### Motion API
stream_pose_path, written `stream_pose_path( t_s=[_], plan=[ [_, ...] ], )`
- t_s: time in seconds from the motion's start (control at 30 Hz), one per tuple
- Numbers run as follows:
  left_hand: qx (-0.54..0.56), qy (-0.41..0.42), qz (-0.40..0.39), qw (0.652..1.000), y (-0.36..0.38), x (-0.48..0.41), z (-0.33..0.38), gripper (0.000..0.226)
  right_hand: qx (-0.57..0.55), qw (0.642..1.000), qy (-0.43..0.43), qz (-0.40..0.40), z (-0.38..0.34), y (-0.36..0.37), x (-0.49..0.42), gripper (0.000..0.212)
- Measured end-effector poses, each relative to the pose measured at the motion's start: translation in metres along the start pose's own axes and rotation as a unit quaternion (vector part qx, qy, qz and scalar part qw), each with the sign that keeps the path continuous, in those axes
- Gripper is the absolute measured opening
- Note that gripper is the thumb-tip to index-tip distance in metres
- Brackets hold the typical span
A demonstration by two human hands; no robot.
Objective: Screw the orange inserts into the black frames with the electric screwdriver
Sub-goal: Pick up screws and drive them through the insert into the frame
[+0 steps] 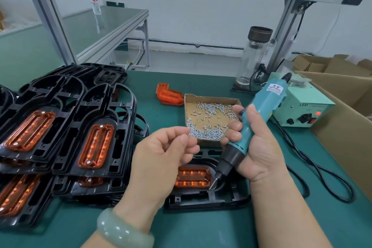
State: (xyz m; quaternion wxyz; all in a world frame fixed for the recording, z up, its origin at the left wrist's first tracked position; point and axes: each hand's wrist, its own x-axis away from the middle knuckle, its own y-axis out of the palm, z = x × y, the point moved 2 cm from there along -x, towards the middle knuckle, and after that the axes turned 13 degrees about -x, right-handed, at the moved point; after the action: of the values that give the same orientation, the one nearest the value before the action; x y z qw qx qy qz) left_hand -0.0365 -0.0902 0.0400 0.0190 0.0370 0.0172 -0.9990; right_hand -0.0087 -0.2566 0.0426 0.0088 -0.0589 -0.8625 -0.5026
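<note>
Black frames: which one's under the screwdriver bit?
The lone black frame lying flat on the green mat, under the electric screwdriver; the other frames are stacked at left.

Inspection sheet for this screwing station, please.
Surface: green mat, no damage seen.
Job's things: insert sits in frame, screwdriver tip at its right end; finished stack left; screws in tray; spare inserts behind.
Clutter: glass bottle, cardboard boxes right.
Hands: right hand grips screwdriver; left hand fingertips pinched, contents unclear.
Cables: black cable loops on mat from power box.
Surroundings: aluminium rack, second bench behind.
</note>
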Motion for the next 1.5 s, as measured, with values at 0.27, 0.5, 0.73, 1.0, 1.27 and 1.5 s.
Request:
stream_pose_path(
  t_s=[0.27,0.5,0.73,1.0,1.27,1.5],
  plan=[
    [0.036,-0.003,0.002,0.999,-0.003,0.002,0.004,0.013,-0.042,0.998,-0.045,0.021,0.002,0.001,-0.001,0.028],
    [0.027,-0.025,-0.001,0.999,-0.003,0.004,-0.002,0.027,-0.098,0.988,-0.115,0.033,0.005,0.005,0.002,0.026],
    [-0.143,-0.029,-0.006,0.989,0.001,0.006,-0.010,0.018,-0.140,0.973,-0.176,0.052,-0.001,0.003,0.003,0.025],
    [-0.192,-0.056,-0.071,0.977,0.005,0.005,-0.017,0.030,-0.148,0.971,-0.180,0.060,-0.003,0.002,0.002,0.023],
    [-0.129,-0.067,-0.081,0.986,0.008,0.006,-0.018,0.029,-0.144,0.971,-0.184,0.053,-0.001,0.003,0.004,0.026],
    [-0.145,-0.051,-0.077,0.985,0.009,0.005,-0.018,0.031,-0.142,0.971,-0.185,0.049,0.000,0.005,0.005,0.025]
  ],
)
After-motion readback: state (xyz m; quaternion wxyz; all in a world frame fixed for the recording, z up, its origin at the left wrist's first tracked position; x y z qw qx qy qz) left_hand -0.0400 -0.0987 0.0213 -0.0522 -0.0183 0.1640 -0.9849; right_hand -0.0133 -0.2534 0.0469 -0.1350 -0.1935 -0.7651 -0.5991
